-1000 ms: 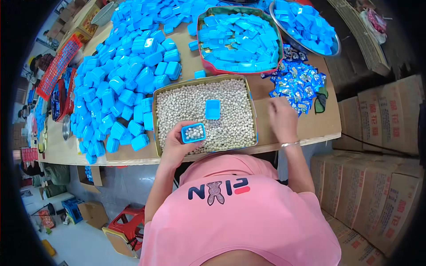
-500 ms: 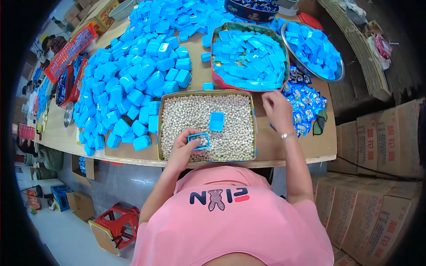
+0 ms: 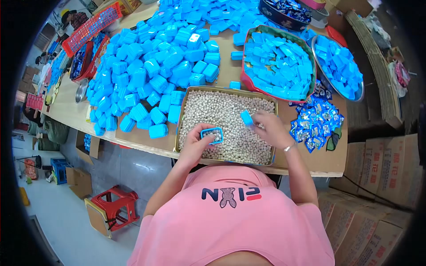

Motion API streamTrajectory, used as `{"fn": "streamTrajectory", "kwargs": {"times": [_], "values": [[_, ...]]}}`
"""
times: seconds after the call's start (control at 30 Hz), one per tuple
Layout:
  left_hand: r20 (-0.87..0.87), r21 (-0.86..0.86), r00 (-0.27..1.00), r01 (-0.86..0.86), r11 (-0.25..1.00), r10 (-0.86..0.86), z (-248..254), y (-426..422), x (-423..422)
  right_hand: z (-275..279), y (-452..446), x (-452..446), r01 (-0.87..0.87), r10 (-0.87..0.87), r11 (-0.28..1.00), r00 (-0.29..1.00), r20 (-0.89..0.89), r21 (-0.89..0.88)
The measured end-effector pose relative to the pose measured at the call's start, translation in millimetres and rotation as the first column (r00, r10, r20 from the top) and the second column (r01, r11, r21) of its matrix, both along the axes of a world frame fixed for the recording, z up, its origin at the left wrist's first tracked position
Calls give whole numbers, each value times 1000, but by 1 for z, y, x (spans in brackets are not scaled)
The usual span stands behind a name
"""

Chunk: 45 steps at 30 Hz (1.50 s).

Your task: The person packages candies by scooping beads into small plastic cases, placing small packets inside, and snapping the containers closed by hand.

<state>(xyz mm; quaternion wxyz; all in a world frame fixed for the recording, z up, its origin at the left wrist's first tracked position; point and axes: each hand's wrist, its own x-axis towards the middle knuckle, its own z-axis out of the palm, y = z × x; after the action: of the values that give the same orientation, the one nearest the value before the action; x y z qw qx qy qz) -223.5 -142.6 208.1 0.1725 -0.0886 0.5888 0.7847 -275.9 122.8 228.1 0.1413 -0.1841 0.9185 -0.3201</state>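
1. Along the near edge of the table [image 3: 317,165], right in front of you: shallow tray [image 3: 226,89], full of small pale balls [image 3: 197,104]; its raised rim runs all round.
2. Your L hand [image 3: 196,144] is over the tray's near-L part, curled round a blue tub [image 3: 219,142] w/ some balls in it; thumb lies over the near rim. Forearm comes up from lower L.
3. Your R hand [image 3: 269,127] is over the R half, gripping a second blue tub [image 3: 246,118], tilted, btwn thumb & fingers. Bracelet at wrist; can't tell if tub touches balls.
4. R of tray: blue packets [image 3: 316,119] in a heap, dark green item [image 3: 333,140] beside.
5. L of tray: big pile of blue tubs [image 3: 153,73], close up against that side.
6. Just past tray: loose tub [image 3: 235,85], then red-sided tray [image 3: 261,91] of blue pcs, close behind yr R hand.
7. Far R: metal bowl [image 3: 360,95], also blue pcs; farther back, dark tin [image 3: 278,18] w/ packets.
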Motion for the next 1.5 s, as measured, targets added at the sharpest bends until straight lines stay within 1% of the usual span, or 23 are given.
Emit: {"fn": "streamTrajectory", "kwargs": {"times": [0.13, 0.2, 0.23, 0.3, 0.37, 0.4, 0.47, 0.53, 0.67, 0.8, 0.83, 0.87, 0.97, 1.0, 1.03, 1.07, 1.13, 1.17, 1.23, 1.3, 1.37, 1.47, 1.5], "values": [[-47, -72, 998, 46, 996, -50, 3, -1, -13, 5, 3, 13, -97, 131, 985, 960, -249, 144], [-77, -77, 997, 18, 997, -24, -1, -5, -18, 20, -9, -6, -161, 128, 984, 932, -338, -71], [-102, -85, 995, -5, 996, -3, -5, -7, -21, 25, -15, -19, -169, 138, 983, 931, -338, -65], [-152, -101, 988, -53, 993, 38, -10, -12, -26, 33, -30, -50, 1, 7, 1000, 910, -415, 19], [-147, -89, 988, -63, 994, 49, -8, -14, -26, 17, -47, -94, 40, 129, 967, 776, -618, 251], [-139, -81, 989, -65, 995, 53, -6, -13, -24, 10, -58, -115, 33, 135, 967, 775, -618, 252], [-124, -64, 990, -69, 996, 61, -3, -12, -21, -2, -78, -148, 46, 420, 770, 714, -560, 637], [-117, -71, 992, -47, 996, 38, -5, -12, -19, -7, -88, -160, -7, 446, 745, 749, -491, 667], [-97, -91, 994, 42, 995, -51, -7, -16, -13, -17, -103, -178, -202, 491, 638, 850, -190, 743], [-34, -95, 987, 150, 984, -154, -4, -15, -10, -17, -104, -195, -386, 468, 515, 875, 126, 765], [-37, -88, 988, 148, 985, -152, -4, -14, -8, -15, -103, -198, -386, 469, 508, 874, 129, 770], [-55, -84, 986, 151, 985, -156, -5, -13, -6, -14, -103, -200, -304, 443, 558, 896, 33, 772], [-106, -82, 980, 158, 984, -166, -6, -12, -1, -10, -100, -206, -56, 335, 693, 908, -252, 718], [-103, -80, 981, 157, 984, -165, -5, -13, -2, -33, -97, -225, 164, 323, 726, 776, -542, 668], [-56, -61, 984, 165, 984, -168, -2, -13, -2, -53, -94, -246, 356, 296, 757, 560, -774, 548], [-8, -41, 985, 172, 984, -172, 2, -15, -3, -53, -90, -255, 353, 296, 757, 564, -771, 549], [86, -4, 980, 182, 983, -181, 6, -17, -6, -46, -84, -262, 277, 433, 652, 628, -647, 705], [91, -5, 980, 181, 984, -179, 5, -17, -9, -39, -86, -258, 273, 433, 654, 630, -645, 705], [-3, 99, 993, 116, 988, -116, 1, -13, -11, -12, -91, -234, 176, 378, 756, 669, -640, 630], [-67, 207, 997, 40, 978, -27, -4, -11, -5, 15, -98, -195, 59, 335, 842, 722, -606, 536], [-42, 209, 999, 2, 978, 7, -7, -11, -1, 45, -95, -134, -187, 327, 927, 829, -455, 326], [-70, 214, 997, -26, 976, 42, -8, -10, -6, 46, -87, -55, -405, 372, 913, 877, -302, -51], [-65, 214, 997, -25, 977, 40, -7, -9, -7, 43, -84, -42, -403, 371, 914, 880, -298, -53]]}}
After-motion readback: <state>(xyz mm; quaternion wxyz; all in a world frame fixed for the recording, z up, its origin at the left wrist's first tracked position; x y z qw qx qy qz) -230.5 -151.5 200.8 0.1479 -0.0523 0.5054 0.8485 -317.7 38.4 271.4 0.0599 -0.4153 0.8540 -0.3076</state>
